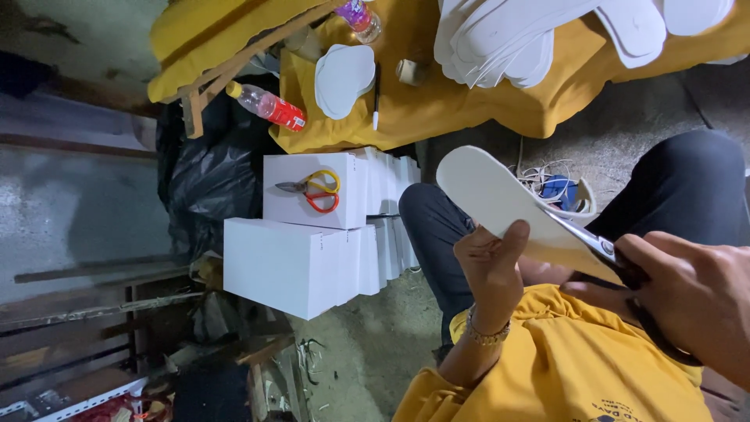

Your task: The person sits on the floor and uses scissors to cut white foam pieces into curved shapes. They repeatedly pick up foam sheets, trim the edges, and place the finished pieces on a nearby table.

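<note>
at the bottom of the frame, closest to the camera, a yellow shirt [578, 367] fills the lower right. the left hand [491, 262], wearing a beaded bracelet [486, 334], sits lower centre with its fingers and thumb pinched on the edge of a white insole-shaped foam cutout [488, 195], which tilts up toward the middle of the frame. the right hand [695, 301], at the lower right edge, is curled tight around the dark handles of a pair of scissors [601, 248]; the blades meet the cutout's lower right edge.

just beyond the hands are the person's dark trousers [687, 187], over a rough grey concrete floor [367, 352] strewn with scraps. left of centre stand stacks of white boxes [281, 266]; on the upper one lies a second pair of scissors with yellow and orange handles [312, 191]. a black plastic bag [199, 180] bulges behind them.

farther off, across the top, a surface draped in yellow cloth [461, 101] carries piles of white cutouts [516, 39], a smaller pile [344, 78], a pen [376, 98], a tape roll [408, 72] and a bottle [359, 17]. another bottle with a red label [266, 104] lies at the cloth's left edge. the far left is dim wall and wooden planks [94, 273].
</note>
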